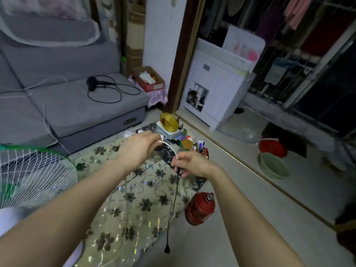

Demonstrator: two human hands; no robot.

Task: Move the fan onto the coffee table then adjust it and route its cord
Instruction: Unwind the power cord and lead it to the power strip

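fan [34, 170] cut off at left edge, cord [169, 149] ends hidden inside hands [189, 163]

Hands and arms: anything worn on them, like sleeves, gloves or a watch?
Nothing shows. The left hand and right hand are bare, with no gloves or rings visible. Both forearms are uncovered down to the frame's edge: no sleeves, watch or bracelet.

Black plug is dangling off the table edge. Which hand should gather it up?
Probably the right hand: it already pinches the black cord above the plug; the left hand holds the white cord.
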